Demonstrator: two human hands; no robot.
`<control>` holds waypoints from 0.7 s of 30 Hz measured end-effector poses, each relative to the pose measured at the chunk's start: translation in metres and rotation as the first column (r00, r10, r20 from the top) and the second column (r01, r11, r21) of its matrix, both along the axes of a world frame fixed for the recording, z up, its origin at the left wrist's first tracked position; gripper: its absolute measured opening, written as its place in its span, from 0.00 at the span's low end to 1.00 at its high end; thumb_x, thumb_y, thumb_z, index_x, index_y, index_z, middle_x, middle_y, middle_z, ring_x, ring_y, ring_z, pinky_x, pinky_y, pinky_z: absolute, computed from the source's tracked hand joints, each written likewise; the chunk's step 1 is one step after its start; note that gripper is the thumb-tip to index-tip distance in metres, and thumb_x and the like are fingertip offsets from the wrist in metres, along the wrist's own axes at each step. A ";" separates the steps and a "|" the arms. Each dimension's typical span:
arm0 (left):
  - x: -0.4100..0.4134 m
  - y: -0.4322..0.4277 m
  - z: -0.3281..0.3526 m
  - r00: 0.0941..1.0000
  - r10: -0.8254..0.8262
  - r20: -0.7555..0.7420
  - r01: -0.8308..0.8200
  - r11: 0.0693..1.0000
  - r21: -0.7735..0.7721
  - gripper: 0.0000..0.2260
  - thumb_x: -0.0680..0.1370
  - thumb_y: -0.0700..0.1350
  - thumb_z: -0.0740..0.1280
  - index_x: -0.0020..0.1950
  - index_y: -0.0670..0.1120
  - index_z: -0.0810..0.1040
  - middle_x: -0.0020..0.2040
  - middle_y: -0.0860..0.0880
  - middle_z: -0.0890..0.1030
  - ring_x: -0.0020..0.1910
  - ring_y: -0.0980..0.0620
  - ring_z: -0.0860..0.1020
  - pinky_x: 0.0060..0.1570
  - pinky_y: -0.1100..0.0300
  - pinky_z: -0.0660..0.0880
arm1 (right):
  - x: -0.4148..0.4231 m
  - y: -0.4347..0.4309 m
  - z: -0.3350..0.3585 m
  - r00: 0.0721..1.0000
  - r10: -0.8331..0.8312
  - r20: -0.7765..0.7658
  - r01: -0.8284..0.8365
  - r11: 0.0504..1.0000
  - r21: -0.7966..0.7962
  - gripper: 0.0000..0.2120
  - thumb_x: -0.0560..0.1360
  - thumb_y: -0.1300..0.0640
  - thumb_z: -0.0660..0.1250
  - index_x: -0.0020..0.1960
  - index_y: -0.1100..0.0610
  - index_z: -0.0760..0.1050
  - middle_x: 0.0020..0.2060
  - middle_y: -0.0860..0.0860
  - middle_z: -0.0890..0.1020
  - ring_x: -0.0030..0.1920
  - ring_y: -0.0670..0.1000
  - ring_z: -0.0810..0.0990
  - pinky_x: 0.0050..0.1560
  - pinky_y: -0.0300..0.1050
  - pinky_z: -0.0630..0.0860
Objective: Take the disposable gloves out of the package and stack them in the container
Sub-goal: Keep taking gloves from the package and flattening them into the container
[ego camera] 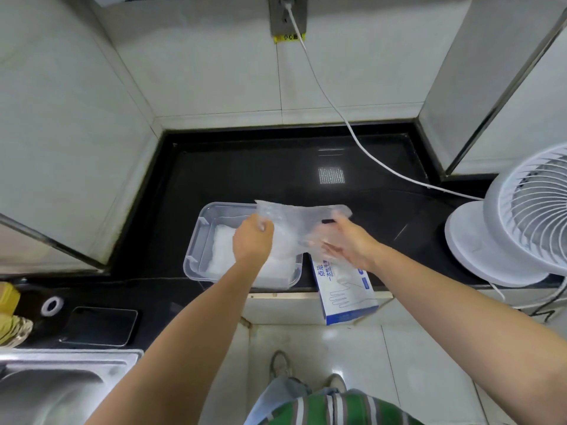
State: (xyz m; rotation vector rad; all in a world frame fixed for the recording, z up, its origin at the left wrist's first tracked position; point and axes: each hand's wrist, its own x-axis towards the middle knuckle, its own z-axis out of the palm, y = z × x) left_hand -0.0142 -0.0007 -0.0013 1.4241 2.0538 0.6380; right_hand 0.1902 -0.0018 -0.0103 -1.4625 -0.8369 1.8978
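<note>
A clear plastic container (pixel 196 240) stands on the black counter with a stack of thin see-through gloves (pixel 222 250) lying inside. Above its right half, a single transparent glove (pixel 294 222) is stretched between both hands. My left hand (pixel 252 240) pinches the glove's left edge over the container. My right hand (pixel 348 243) holds the glove's right part, with the film draped over its fingers. The blue-and-white glove package (pixel 346 294) lies just right of the container, overhanging the counter's front edge.
A white fan (pixel 515 222) stands at the right, its cable (pixel 337 108) running up to a wall socket. A dark phone (pixel 101 326) lies on the counter at the left, beside a steel sink (pixel 61 384). Tiled walls enclose the counter's back and sides.
</note>
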 end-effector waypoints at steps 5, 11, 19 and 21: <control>-0.048 0.000 -0.009 0.984 -0.045 -0.174 0.044 0.999 -0.010 0.14 0.82 0.49 0.58 0.54 0.41 0.76 0.47 0.42 0.80 0.49 0.41 0.79 0.45 0.53 0.71 | -0.022 0.025 0.009 0.943 -0.279 0.182 0.232 0.942 0.241 0.17 0.82 0.46 0.57 0.55 0.56 0.80 0.51 0.53 0.84 0.54 0.53 0.82 0.63 0.53 0.76; -0.068 -0.001 -0.019 0.937 -0.091 -0.338 0.068 0.994 -0.081 0.16 0.85 0.50 0.52 0.62 0.43 0.73 0.38 0.49 0.74 0.37 0.51 0.77 0.38 0.59 0.77 | -0.094 0.019 0.034 0.927 -0.271 0.261 0.002 0.696 0.718 0.09 0.78 0.66 0.62 0.48 0.58 0.80 0.44 0.50 0.81 0.42 0.44 0.77 0.41 0.33 0.73; -0.092 0.009 -0.034 0.775 -0.306 -0.553 0.227 0.951 -0.208 0.19 0.82 0.44 0.61 0.72 0.46 0.64 0.66 0.44 0.74 0.53 0.48 0.81 0.48 0.60 0.80 | -0.138 0.037 -0.043 0.636 0.449 0.627 -0.540 0.840 -0.053 0.24 0.79 0.54 0.63 0.73 0.48 0.63 0.63 0.55 0.75 0.60 0.58 0.77 0.62 0.54 0.76; -0.087 0.012 -0.035 0.727 -0.292 -0.622 0.271 0.954 -0.131 0.19 0.80 0.43 0.64 0.69 0.46 0.65 0.68 0.43 0.70 0.57 0.48 0.76 0.51 0.61 0.77 | -0.140 0.034 -0.046 0.663 0.461 0.590 -0.514 0.853 -0.090 0.26 0.80 0.56 0.62 0.75 0.47 0.59 0.63 0.55 0.75 0.59 0.57 0.78 0.59 0.52 0.79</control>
